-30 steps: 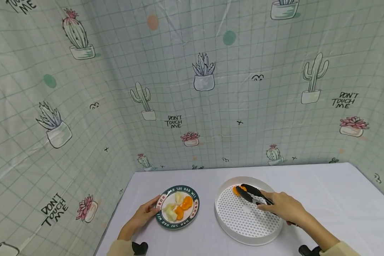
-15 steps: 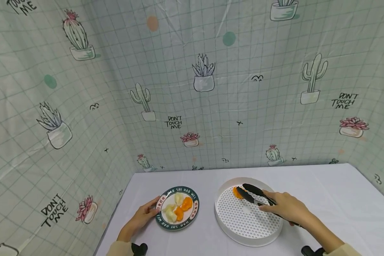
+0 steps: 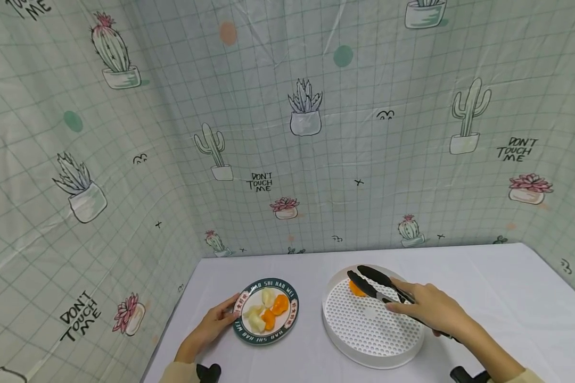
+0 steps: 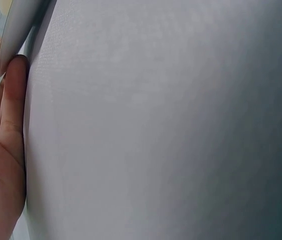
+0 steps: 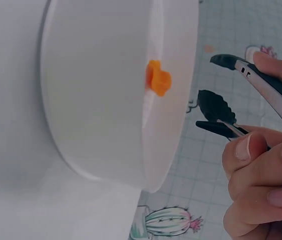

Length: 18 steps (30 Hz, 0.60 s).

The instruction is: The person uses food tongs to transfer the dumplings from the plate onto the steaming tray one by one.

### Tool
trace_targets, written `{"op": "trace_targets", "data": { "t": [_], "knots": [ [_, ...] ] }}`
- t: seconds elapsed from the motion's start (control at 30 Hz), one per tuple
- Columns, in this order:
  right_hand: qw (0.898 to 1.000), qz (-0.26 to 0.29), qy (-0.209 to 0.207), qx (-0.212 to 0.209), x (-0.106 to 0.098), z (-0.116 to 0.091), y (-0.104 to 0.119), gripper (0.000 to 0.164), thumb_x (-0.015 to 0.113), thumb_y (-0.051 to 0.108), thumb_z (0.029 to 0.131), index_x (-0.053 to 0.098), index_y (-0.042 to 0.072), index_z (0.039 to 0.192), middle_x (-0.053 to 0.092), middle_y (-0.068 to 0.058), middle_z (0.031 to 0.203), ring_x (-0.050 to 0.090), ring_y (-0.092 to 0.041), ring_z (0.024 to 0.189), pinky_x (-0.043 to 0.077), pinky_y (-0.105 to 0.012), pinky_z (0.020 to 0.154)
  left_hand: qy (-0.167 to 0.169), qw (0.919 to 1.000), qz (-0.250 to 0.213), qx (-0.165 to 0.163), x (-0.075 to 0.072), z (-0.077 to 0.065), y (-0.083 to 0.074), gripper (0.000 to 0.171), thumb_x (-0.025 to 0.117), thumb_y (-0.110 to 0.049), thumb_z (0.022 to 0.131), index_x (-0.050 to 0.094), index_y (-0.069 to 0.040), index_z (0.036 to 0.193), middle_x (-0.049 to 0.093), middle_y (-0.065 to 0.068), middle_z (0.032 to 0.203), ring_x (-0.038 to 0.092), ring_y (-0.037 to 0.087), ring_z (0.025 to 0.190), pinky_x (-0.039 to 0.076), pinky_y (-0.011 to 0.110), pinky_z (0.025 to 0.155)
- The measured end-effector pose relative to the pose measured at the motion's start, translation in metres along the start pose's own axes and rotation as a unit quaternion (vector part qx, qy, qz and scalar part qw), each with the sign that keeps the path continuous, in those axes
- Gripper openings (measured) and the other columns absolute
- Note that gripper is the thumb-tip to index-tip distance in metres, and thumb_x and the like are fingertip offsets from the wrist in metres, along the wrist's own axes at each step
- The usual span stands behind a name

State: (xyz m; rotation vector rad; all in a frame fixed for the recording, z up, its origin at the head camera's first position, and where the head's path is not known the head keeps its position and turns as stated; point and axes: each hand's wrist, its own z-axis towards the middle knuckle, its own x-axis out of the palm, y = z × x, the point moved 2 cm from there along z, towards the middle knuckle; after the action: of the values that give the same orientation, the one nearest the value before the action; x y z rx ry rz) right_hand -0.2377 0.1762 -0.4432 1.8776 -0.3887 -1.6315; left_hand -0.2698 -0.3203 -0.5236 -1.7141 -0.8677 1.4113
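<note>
With thumb and fingers my left hand (image 3: 215, 321) pinches the left rim of a small green-edged plate (image 3: 293, 303). Several pale yellow-green pieces (image 3: 255, 321) and orange pieces (image 3: 280, 304) lie on that plate. My right hand (image 3: 433, 308) grips black-tipped tongs (image 3: 367, 288) over a round white tray (image 3: 371, 361) with a dotted base. An orange piece (image 3: 356, 289) lies inside the tray near its far left wall. In the right wrist view the tongs' tips (image 5: 214, 106) stand spread, apart from the orange piece (image 5: 159, 79).
Both dishes stand on a white-covered table (image 3: 311, 340), the plate left of the tray with a gap between. A cloth backdrop (image 3: 249, 213) printed with cacti rises behind the table and along its left side.
The tongs were around the orange piece in the tray. Now they have come up and away from it, and the piece lies in the tray. My left hand stays on the plate.
</note>
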Motion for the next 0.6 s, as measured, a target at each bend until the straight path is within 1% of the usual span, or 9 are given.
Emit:
{"op": "trace_targets", "data": {
  "t": [0.03, 0.07, 0.17, 0.3, 0.4, 0.47, 0.5, 0.53, 0.6],
  "knots": [
    [1.000, 0.005, -0.001, -0.002, 0.000, -0.001, 0.003, 0.087, 0.072, 0.057, 0.084, 0.048, 0.001, 0.146, 0.065, -0.019, 0.075, 0.045, -0.014, 0.030, 0.041, -0.032, 0.035, -0.001, 1.0000, -0.001, 0.000, 0.000, 0.000, 0.000, 0.058, 0.063, -0.018, 0.099, 0.042, -0.003, 0.150, 0.040, 0.026, 0.151, 0.053, 0.022, 0.107, 0.038, 0.051, 0.104],
    [1.000, 0.011, 0.001, -0.002, 0.000, -0.002, 0.005, 0.087, 0.072, 0.057, 0.084, 0.048, 0.002, 0.147, 0.063, -0.016, 0.069, 0.045, -0.013, 0.030, 0.041, -0.031, 0.035, -0.002, 1.0000, -0.004, -0.002, 0.001, 0.000, 0.001, 0.058, 0.064, -0.018, 0.098, 0.042, -0.004, 0.150, 0.040, 0.025, 0.151, 0.053, 0.023, 0.109, 0.037, 0.052, 0.105],
    [1.000, 0.027, 0.008, -0.005, 0.001, -0.003, 0.014, 0.087, 0.072, 0.057, 0.084, 0.047, 0.005, 0.148, 0.060, -0.013, 0.061, 0.043, -0.011, 0.030, 0.040, -0.030, 0.036, -0.013, 0.9999, -0.003, -0.011, 0.001, 0.000, 0.001, 0.058, 0.065, -0.018, 0.098, 0.044, -0.006, 0.150, 0.041, 0.023, 0.151, 0.051, 0.024, 0.111, 0.037, 0.052, 0.105],
    [0.999, 0.041, 0.021, -0.020, 0.005, -0.003, 0.027, 0.086, 0.070, 0.059, 0.085, 0.046, 0.007, 0.150, 0.056, -0.008, 0.056, 0.041, -0.009, 0.031, 0.040, -0.029, 0.036, -0.027, 0.9994, 0.008, -0.019, 0.002, 0.001, 0.002, 0.056, 0.065, -0.015, 0.097, 0.046, -0.006, 0.149, 0.044, 0.023, 0.149, 0.050, 0.021, 0.100, 0.043, 0.041, 0.095],
    [0.998, 0.047, 0.031, -0.043, 0.010, -0.002, 0.036, 0.084, 0.068, 0.058, 0.087, 0.045, 0.008, 0.150, 0.052, -0.005, 0.052, 0.041, -0.007, 0.030, 0.040, -0.028, 0.035, -0.029, 0.9992, 0.017, -0.020, 0.002, 0.002, 0.002, 0.055, 0.065, -0.015, 0.097, 0.046, -0.006, 0.148, 0.045, 0.023, 0.149, 0.049, 0.019, 0.095, 0.044, 0.033, 0.087],
    [0.996, 0.052, 0.033, -0.063, 0.014, 0.000, 0.043, 0.081, 0.067, 0.055, 0.089, 0.045, 0.007, 0.150, 0.057, -0.009, 0.055, 0.041, -0.007, 0.030, 0.040, -0.029, 0.035, -0.029, 0.9992, 0.016, -0.021, 0.002, 0.002, 0.001, 0.056, 0.065, -0.016, 0.097, 0.046, -0.006, 0.149, 0.045, 0.024, 0.149, 0.050, 0.019, 0.095, 0.045, 0.032, 0.087],
    [0.995, 0.056, 0.032, -0.073, 0.016, 0.001, 0.046, 0.079, 0.067, 0.053, 0.090, 0.045, 0.006, 0.150, 0.063, -0.014, 0.064, 0.042, -0.007, 0.030, 0.040, -0.030, 0.035, -0.027, 0.9993, 0.015, -0.020, 0.002, 0.002, 0.001, 0.056, 0.065, -0.016, 0.097, 0.046, -0.005, 0.149, 0.044, 0.024, 0.149, 0.050, 0.020, 0.094, 0.045, 0.033, 0.088],
    [0.995, 0.059, 0.031, -0.079, 0.018, 0.001, 0.050, 0.078, 0.067, 0.053, 0.091, 0.045, 0.006, 0.150, 0.069, -0.020, 0.077, 0.042, -0.007, 0.030, 0.041, -0.030, 0.034, -0.026, 0.9994, 0.013, -0.021, 0.002, 0.002, 0.000, 0.056, 0.065, -0.016, 0.097, 0.046, -0.006, 0.149, 0.044, 0.024, 0.149, 0.051, 0.020, 0.096, 0.045, 0.035, 0.091],
    [0.993, 0.060, 0.025, -0.096, 0.023, 0.002, 0.058, 0.076, 0.067, 0.050, 0.091, 0.046, 0.005, 0.149, 0.070, -0.025, 0.102, 0.043, -0.008, 0.029, 0.042, -0.031, 0.035, -0.026, 0.9994, 0.008, -0.023, 0.002, 0.002, 0.000, 0.056, 0.065, -0.016, 0.097, 0.046, -0.006, 0.149, 0.043, 0.023, 0.150, 0.052, 0.021, 0.101, 0.044, 0.041, 0.097]
  ]
}}
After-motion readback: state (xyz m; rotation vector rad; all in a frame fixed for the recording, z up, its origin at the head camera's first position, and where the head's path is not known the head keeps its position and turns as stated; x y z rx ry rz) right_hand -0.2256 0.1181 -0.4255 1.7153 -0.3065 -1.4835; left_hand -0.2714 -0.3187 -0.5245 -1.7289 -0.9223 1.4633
